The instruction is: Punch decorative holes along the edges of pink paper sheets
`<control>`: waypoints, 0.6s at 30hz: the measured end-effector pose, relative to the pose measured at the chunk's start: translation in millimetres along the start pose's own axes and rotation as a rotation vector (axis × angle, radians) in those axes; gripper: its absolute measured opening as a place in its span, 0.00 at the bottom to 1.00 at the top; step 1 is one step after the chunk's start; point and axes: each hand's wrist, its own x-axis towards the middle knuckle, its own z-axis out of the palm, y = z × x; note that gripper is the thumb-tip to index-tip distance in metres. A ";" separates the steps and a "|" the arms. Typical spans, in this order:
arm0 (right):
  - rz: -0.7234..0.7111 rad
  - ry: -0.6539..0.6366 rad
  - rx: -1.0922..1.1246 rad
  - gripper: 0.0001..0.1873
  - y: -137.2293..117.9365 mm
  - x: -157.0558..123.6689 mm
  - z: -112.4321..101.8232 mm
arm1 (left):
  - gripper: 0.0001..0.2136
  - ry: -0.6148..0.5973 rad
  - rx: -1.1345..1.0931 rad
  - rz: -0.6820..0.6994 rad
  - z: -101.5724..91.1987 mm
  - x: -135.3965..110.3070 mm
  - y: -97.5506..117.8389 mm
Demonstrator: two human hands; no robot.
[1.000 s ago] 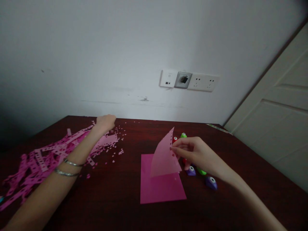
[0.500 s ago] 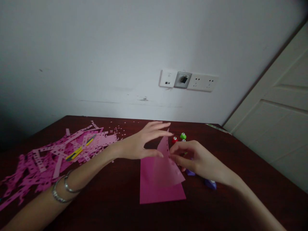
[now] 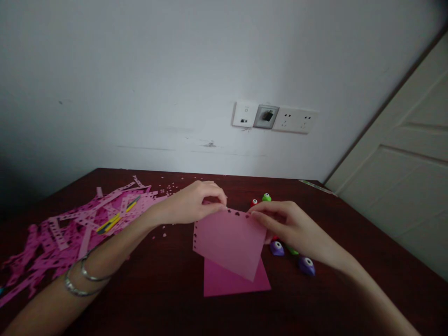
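A light pink sheet of paper [image 3: 227, 240] is held up between both hands, with small dark holes punched along its top and left edges. My left hand [image 3: 196, 200] pinches its top edge near the left corner. At the top right corner, the fingers of my right hand [image 3: 283, 221] are closed on the same sheet. Beneath it a darker pink sheet [image 3: 234, 282] lies flat on the table, partly covered. Just past my right hand are small craft punches: a purple one [image 3: 277, 248], another purple punch [image 3: 307, 266], a green punch [image 3: 266, 198] and a red punch [image 3: 254, 202].
A heap of punched pink paper strips [image 3: 84, 224] covers the table's left side, with a yellow utility knife [image 3: 117, 217] on top. Tiny paper bits [image 3: 170, 189] are scattered beside it. The wall with sockets [image 3: 294, 120] stands behind the dark wooden table [image 3: 168, 298].
The light pink sheet has turned from edge-on to face me. My left hand has gone from spread fingers to pinching its top edge; the right hand still grips it.
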 end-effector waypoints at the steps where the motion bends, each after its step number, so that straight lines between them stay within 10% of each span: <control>1: 0.026 -0.004 0.031 0.14 1.3 -0.1 -1.9 | 0.06 0.001 0.000 -0.034 -2.0 -0.6 -2.8; 18: 0.132 -0.129 0.074 0.13 5.4 0.7 -1.0 | 0.07 -0.057 -0.033 -0.068 -4.4 -1.4 -8.8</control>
